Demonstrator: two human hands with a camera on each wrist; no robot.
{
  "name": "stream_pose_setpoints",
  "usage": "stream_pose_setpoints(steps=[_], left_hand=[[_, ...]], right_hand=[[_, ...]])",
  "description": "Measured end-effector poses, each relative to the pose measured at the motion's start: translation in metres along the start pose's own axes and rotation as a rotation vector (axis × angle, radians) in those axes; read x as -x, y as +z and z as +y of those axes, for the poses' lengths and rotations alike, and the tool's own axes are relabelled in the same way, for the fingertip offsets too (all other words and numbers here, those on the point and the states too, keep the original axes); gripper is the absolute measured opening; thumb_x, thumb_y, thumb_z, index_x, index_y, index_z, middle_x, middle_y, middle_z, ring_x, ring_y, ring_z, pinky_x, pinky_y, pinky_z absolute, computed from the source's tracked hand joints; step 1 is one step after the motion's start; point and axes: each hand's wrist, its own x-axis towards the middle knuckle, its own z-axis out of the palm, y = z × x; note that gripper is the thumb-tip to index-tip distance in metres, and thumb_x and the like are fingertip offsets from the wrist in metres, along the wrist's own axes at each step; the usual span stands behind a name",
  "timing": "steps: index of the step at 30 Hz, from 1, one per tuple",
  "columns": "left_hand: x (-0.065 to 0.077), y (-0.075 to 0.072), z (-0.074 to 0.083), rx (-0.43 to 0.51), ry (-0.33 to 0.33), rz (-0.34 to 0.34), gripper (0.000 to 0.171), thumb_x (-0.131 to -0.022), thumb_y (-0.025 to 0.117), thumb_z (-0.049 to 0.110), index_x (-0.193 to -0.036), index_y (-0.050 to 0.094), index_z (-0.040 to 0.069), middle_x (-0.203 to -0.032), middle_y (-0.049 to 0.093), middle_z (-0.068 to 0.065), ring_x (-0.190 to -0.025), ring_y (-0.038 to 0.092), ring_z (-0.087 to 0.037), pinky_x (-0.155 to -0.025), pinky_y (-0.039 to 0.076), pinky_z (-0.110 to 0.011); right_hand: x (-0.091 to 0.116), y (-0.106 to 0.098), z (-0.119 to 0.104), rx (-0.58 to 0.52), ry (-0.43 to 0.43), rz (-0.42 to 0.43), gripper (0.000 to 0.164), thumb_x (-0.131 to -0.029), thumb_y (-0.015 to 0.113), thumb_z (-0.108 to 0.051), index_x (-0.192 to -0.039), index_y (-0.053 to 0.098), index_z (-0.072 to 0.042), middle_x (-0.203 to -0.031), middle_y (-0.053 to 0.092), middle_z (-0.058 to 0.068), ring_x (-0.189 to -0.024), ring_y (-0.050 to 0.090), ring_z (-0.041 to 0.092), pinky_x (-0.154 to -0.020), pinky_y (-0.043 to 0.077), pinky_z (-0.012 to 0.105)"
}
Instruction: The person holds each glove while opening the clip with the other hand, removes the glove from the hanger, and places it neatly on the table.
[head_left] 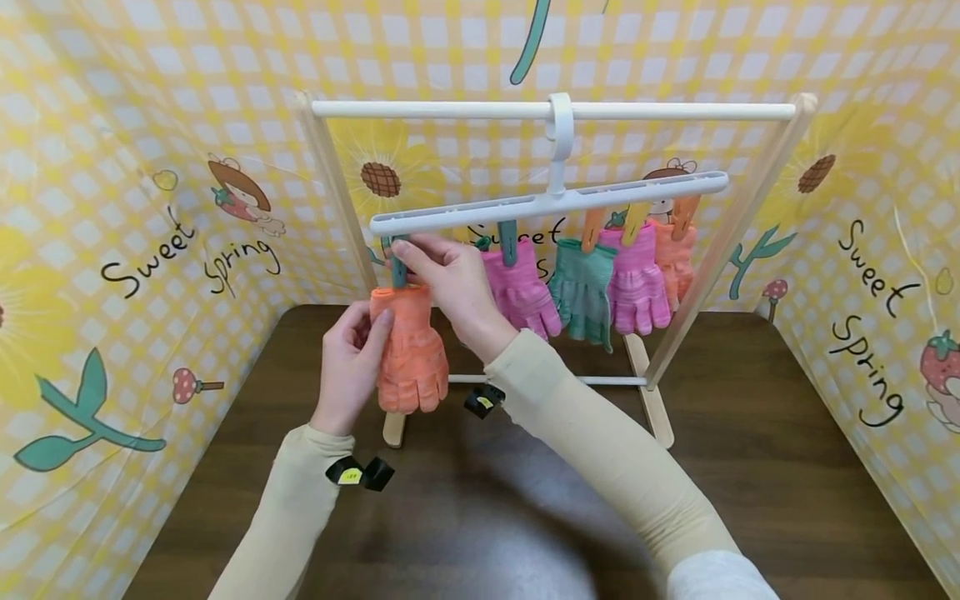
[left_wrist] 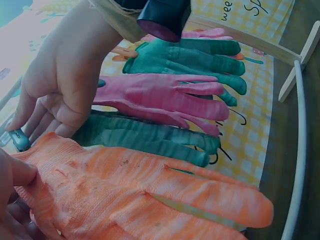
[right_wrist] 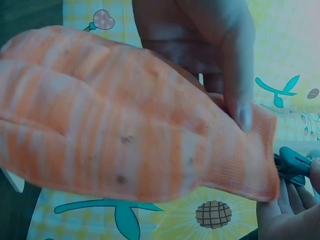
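My left hand (head_left: 348, 358) pinches the cuff of an orange knit glove (head_left: 412, 354), thumb in front, with the glove's fingers hanging down. Just above the cuff, my right hand (head_left: 457, 287) pinches a teal clothespin (head_left: 398, 268) under the left end of a white hanger (head_left: 465, 218). In the right wrist view the clothespin (right_wrist: 295, 164) meets the cuff's edge; whether it bites the fabric I cannot tell. Behind the orange glove, a green glove (left_wrist: 150, 137) shows in the left wrist view, mostly hidden by my right hand in the head view.
Further right on the hanger, clothespins hold a pink glove (head_left: 521, 287), a green glove (head_left: 583, 287), another pink glove (head_left: 637, 283) and an orange one (head_left: 672, 258). The hanger tilts, left end lower, from the white rod (head_left: 450, 109) of a wooden-legged rack on a brown table (head_left: 780, 467).
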Motion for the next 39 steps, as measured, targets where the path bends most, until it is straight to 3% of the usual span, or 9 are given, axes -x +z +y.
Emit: stream_pose_setpoints(steps=[7, 13, 22, 30, 39], left_hand=[[0.004, -0.004, -0.008, -0.011, -0.006, 0.001, 0.019, -0.105, 0.064, 0.012, -0.107, 0.070, -0.005, -0.079, 0.062, -0.003, -0.064, 0.053, -0.012, -0.057, 0.045, -0.022], [0.008, -0.006, -0.009, -0.015, 0.002, 0.005, 0.018, -0.104, 0.064, 0.011, -0.107, 0.070, -0.005, -0.079, 0.062, -0.003, -0.063, 0.052, -0.011, -0.056, 0.044, -0.021], [0.010, -0.011, -0.011, -0.037, 0.006, 0.007, 0.017, -0.104, 0.064, 0.012, -0.108, 0.071, -0.003, -0.080, 0.062, -0.004, -0.064, 0.052, -0.011, -0.056, 0.044, -0.021], [0.013, -0.016, -0.010, -0.078, 0.011, 0.007, 0.016, -0.104, 0.064, 0.012, -0.106, 0.070, -0.003, -0.079, 0.059, -0.005, -0.063, 0.050, -0.011, -0.055, 0.041, -0.021], [0.019, -0.024, -0.012, -0.167, -0.013, 0.017, 0.016, -0.104, 0.065, 0.015, -0.102, 0.068, -0.001, -0.076, 0.054, -0.002, -0.064, 0.047, -0.013, -0.055, 0.039, -0.022]], right_hand=[[0.000, -0.001, 0.003, 0.024, -0.016, -0.021, 0.038, -0.102, 0.070, -0.021, -0.134, 0.068, -0.001, -0.121, 0.075, 0.013, -0.107, 0.074, 0.022, -0.093, 0.058, 0.031], [0.001, 0.000, 0.004, 0.023, -0.051, -0.045, 0.041, -0.103, 0.068, -0.022, -0.135, 0.065, 0.003, -0.122, 0.072, 0.021, -0.105, 0.073, 0.021, -0.091, 0.059, 0.031], [0.008, -0.001, 0.001, 0.081, -0.093, -0.058, 0.038, -0.104, 0.067, -0.023, -0.135, 0.066, -0.002, -0.120, 0.074, 0.014, -0.107, 0.073, 0.020, -0.093, 0.058, 0.033], [0.019, -0.013, 0.003, 0.149, -0.111, -0.097, 0.041, -0.105, 0.065, -0.022, -0.140, 0.063, -0.001, -0.124, 0.073, 0.014, -0.107, 0.075, 0.026, -0.096, 0.056, 0.030], [0.037, -0.031, 0.009, 0.214, -0.154, -0.159, 0.034, -0.105, 0.064, -0.018, -0.135, 0.067, -0.002, -0.127, 0.073, 0.012, -0.112, 0.072, 0.028, -0.097, 0.056, 0.033]])
